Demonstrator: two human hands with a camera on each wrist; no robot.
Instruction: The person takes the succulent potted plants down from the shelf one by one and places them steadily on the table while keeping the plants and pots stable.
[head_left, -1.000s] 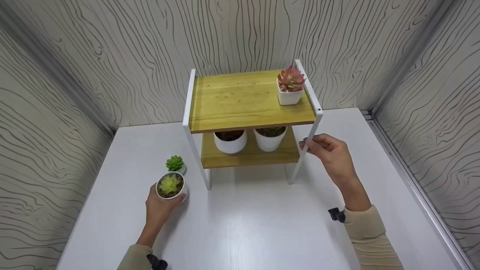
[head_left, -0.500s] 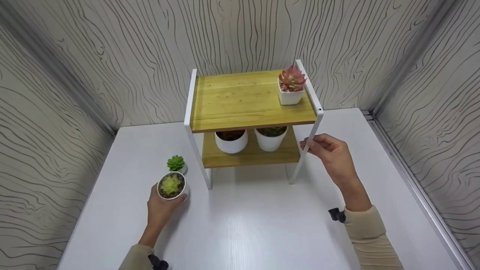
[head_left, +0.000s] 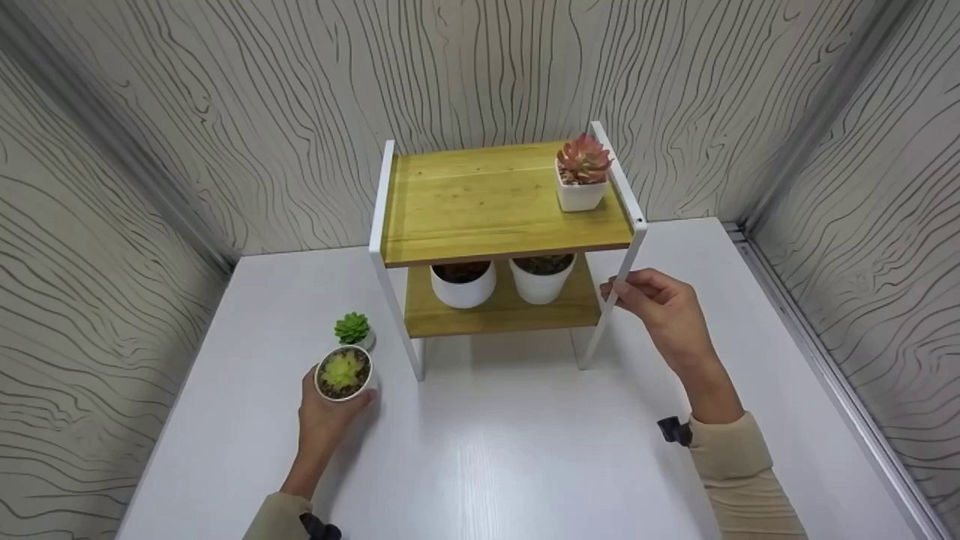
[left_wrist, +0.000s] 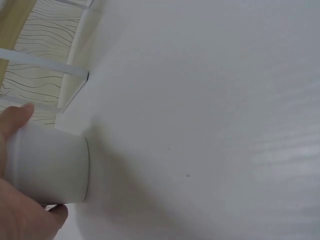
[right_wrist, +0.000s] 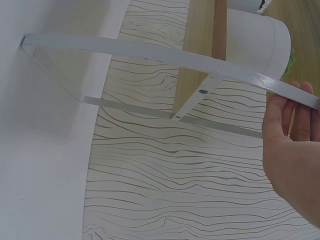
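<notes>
— What's the left hand (head_left: 324, 421) up to?

— I see it wrapped round a white pot (left_wrist: 50, 162), opened only as wide as the pot itself. On my head feed the pot sits at 8 o'clock from the middle, a yellow-green plant (head_left: 343, 372) inside. I can't tell if its base touches the bench (head_left: 472, 450).

— Anything near it?

— A small green plant (head_left: 352, 328), just beyond at 12 o'clock; I can't make out whether they touch.

— And the right hand (head_left: 664, 311)?

— At about 3:30, nearly closed, thumb and fingers pinching a leg (right_wrist: 135, 49) of the stand (head_left: 472, 199).

— What's on the stand?

— Up top, a red plant (head_left: 582, 159), between 1 and 2 o'clock. On the lower shelf (head_left: 495, 320), two pots (head_left: 463, 291), partly hidden.
</notes>
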